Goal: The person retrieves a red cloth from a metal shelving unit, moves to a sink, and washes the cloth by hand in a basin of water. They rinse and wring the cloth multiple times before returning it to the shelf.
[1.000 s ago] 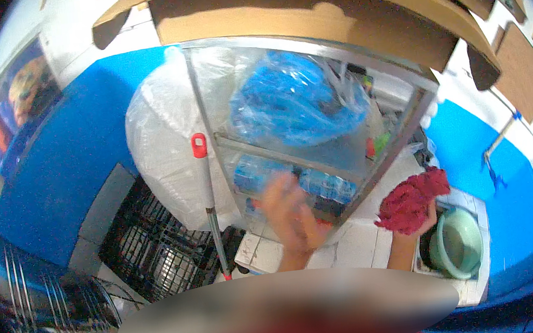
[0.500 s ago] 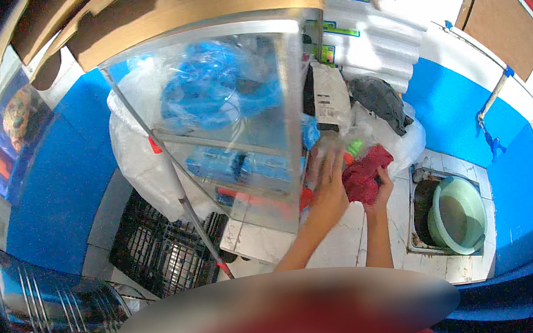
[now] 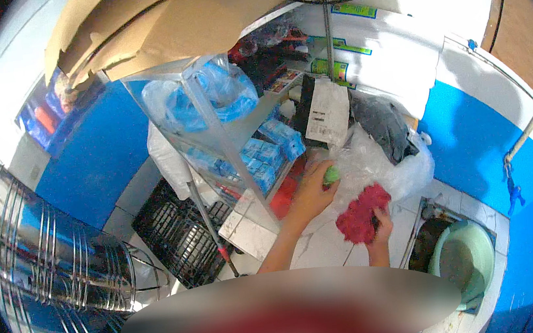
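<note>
My left hand (image 3: 311, 194) reaches in over the white tiles, its fingers curled round a small green thing (image 3: 331, 176) whose kind I cannot make out. Lower and to the right, my right hand (image 3: 382, 226) grips a crumpled dark red cloth (image 3: 362, 213), which hangs out beyond the fingers. Clear plastic bags (image 3: 372, 167) lie just past both hands. Close by my left wrist, something red (image 3: 288, 193) shows at the bottom of the metal shelf.
A metal shelf rack (image 3: 220, 135) holds blue packs (image 3: 259, 161) and a blue bag. At right a pale green basin (image 3: 481, 260) sits in a floor recess. Black crates (image 3: 179, 232), a dark plastic bag (image 3: 383, 127), a white package (image 3: 329, 110) and a shiny metal drum (image 3: 58, 243) stand around.
My view has shifted, and the shelf appears further left. My hands have moved apart. The green thing, earlier by the plastic bags, is now in my left hand; my right keeps the red cloth.
</note>
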